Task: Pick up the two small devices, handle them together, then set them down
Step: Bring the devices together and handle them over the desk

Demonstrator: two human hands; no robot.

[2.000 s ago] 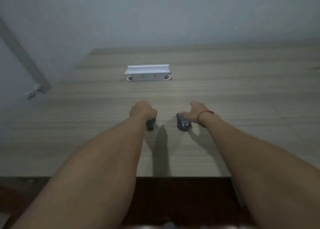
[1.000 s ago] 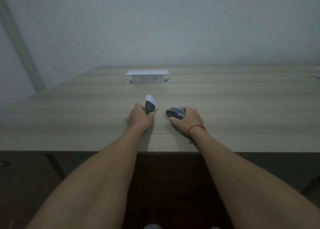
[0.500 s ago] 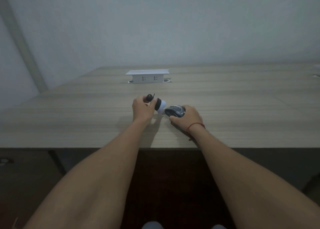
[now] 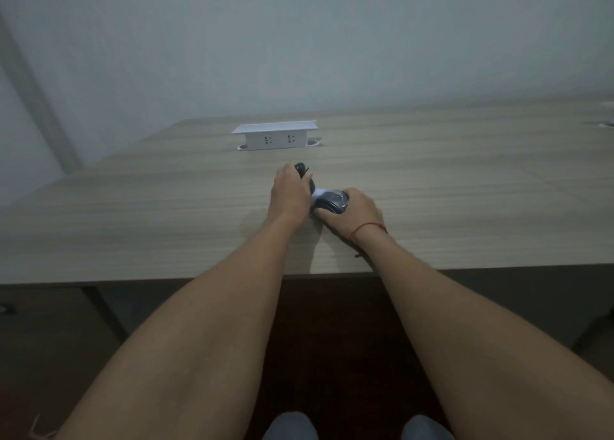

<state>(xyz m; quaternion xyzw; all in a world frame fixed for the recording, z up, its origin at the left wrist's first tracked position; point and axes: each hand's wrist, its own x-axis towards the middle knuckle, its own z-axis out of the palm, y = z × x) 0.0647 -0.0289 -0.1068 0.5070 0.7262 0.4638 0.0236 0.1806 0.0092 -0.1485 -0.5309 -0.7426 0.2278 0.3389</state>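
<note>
1. While the left hand grips a small dark flashlight-like device, the right hand clasps a computer mouse, seemingly to light it up.
2. Both devices are held just above the table, near its front edge.
3. Half a second ago they sat slightly apart; now they touch.

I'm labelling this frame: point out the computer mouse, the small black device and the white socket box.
computer mouse (image 4: 335,201), head view, its dark top shell.
small black device (image 4: 300,168), head view, its rounded far end above the fingers.
white socket box (image 4: 275,139), head view, its front face.
</note>
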